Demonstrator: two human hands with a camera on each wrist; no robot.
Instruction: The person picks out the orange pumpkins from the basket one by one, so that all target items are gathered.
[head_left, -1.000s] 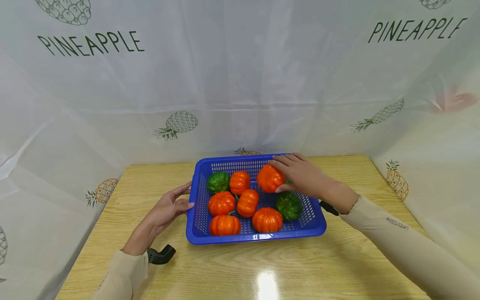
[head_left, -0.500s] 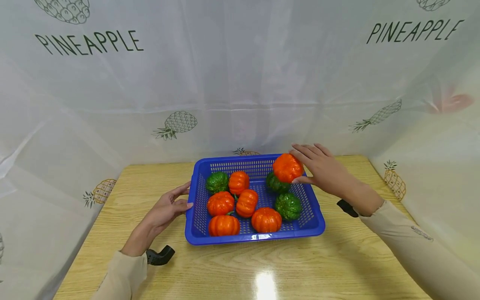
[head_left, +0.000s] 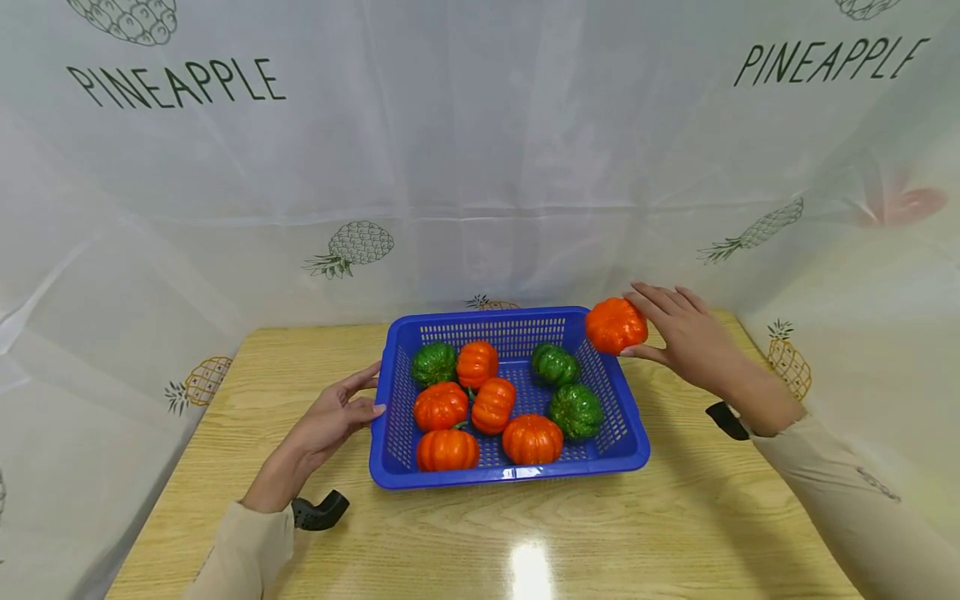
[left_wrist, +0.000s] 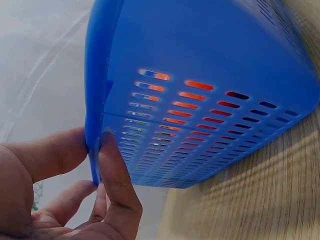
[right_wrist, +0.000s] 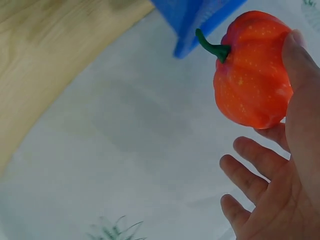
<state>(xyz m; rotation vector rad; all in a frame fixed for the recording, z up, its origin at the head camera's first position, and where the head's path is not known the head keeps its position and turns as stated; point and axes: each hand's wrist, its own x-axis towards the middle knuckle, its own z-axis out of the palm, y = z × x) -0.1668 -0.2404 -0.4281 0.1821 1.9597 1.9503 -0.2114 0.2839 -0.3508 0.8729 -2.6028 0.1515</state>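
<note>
My right hand (head_left: 686, 333) pinches an orange pumpkin (head_left: 616, 326) between thumb and finger, raised over the basket's back right corner. In the right wrist view this pumpkin (right_wrist: 254, 70) shows its green stem, and the other fingers (right_wrist: 243, 175) are spread away from it. My left hand (head_left: 337, 421) pinches the left rim of the blue plastic basket (head_left: 380, 433). Seen from the left wrist, the thumb and a finger (left_wrist: 116, 170) clasp the rim (left_wrist: 96, 100) from both sides. Inside the basket lie several orange pumpkins (head_left: 495, 406) and green ones, among them a dark green pumpkin (head_left: 576, 412).
The basket stands on a light wooden table (head_left: 420, 542). Behind and beside the table hangs a pale curtain (head_left: 480, 150) printed with pineapples. A black wrist mount (head_left: 321, 510) sticks out by the left wrist, another (head_left: 727, 421) by the right.
My right hand has carried the orange pumpkin from above the basket's right part rightward and back to its corner, uncovering a green pumpkin. The left hand stays on the rim.
</note>
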